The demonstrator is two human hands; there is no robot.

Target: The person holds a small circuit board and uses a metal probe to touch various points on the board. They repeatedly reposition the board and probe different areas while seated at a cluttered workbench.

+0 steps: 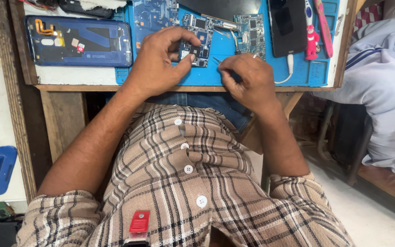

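Nearest, a plaid button shirt (184,192) with a red clip (139,222) at its bottom edge. Next, the wooden bench (69,87) edge, rough and worn. Right hand (248,82) rests on the blue rubber mat (307,73), grip curled nearly closed, fingertips pinched; what is between them, cannot tell. Left hand (158,61) has its grip pinched on a small dark circuit board (196,50), thumb and forefinger on its near edge, board lying on the mat just left of the right hand. Farther: another circuit board (251,29), black phone (288,25) with white cable, pink stick tool (324,20). Far left, open blue phone back (78,41).
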